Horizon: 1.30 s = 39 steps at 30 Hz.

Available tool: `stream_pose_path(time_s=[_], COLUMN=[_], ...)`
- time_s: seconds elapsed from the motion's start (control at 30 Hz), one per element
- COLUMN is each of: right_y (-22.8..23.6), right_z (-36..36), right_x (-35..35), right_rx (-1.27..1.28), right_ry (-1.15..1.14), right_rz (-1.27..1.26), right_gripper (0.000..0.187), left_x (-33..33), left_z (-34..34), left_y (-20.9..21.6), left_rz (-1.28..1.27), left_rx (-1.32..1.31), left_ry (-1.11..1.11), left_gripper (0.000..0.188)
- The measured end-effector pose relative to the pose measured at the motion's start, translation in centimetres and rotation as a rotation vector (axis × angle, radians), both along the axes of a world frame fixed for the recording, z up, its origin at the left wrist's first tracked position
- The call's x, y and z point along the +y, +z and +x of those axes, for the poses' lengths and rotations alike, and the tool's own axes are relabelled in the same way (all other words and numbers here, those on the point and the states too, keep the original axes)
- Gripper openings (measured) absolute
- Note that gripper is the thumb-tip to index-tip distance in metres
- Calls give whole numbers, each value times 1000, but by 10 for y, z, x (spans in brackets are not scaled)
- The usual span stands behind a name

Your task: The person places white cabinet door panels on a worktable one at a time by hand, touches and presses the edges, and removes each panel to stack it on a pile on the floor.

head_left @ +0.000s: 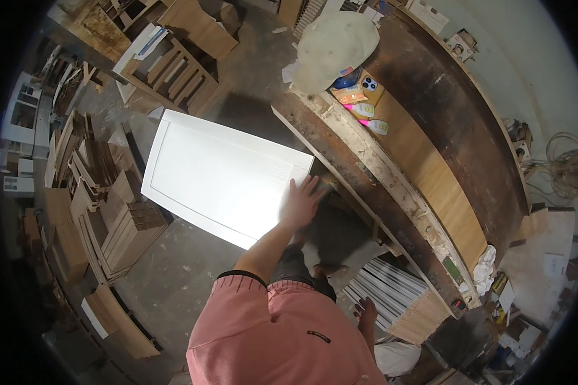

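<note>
A white framed cabinet door (215, 163) with a recessed middle lies tilted ahead of me, to the left of the workbench. My left hand (300, 202) is at its near right edge, thumb over the face and fingers spread across the rim; what supports the door's far end is not visible. Low on the right, my right hand (366, 312) hangs with fingers apart beside a stack of white-faced panels (392, 295). Whether it touches them I cannot tell. No object shows in that hand.
The long workbench (424, 135) curves along my right, bearing a pale cap (337, 48), a phone (369, 83) and small bottles (366, 115). Stacked wood parts (119, 240) stand at left. A slatted wooden piece (176, 77) sits farther ahead. A crumpled white cloth (485, 269) lies at the bench end.
</note>
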State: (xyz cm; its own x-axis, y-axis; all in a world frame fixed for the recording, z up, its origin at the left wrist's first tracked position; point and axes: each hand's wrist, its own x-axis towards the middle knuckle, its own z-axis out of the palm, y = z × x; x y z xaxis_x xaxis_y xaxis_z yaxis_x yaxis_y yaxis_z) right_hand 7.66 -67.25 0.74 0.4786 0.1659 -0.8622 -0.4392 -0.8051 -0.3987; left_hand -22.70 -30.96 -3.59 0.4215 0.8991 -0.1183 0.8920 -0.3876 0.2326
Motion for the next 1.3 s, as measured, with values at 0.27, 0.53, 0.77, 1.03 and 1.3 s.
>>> stream_pose_path(time_s=[0.27,0.53,0.77,1.03,1.3], right_y=[13,12,5,-15,-1], right_z=[-7,-10,-7,-10,-13], right_x=[-13,-12,-6,-12,23], right_rx=[-8,9,44,25,18], right_ry=[-25,-1,164,204,294], right_rz=[3,17,44,47,-5], right_gripper=[47,48,56,53,63], left_x=[21,20,-7,-136,-157], left_z=[-15,-13,-18,-5,-33], left_y=[17,-5,-5,17,43], left_rz=[141,98,162,-463,-673], left_rx=[-174,-172,-64,-390,-445], left_ry=[374,219,-91,-27,206], left_gripper=[62,52,49,17,23])
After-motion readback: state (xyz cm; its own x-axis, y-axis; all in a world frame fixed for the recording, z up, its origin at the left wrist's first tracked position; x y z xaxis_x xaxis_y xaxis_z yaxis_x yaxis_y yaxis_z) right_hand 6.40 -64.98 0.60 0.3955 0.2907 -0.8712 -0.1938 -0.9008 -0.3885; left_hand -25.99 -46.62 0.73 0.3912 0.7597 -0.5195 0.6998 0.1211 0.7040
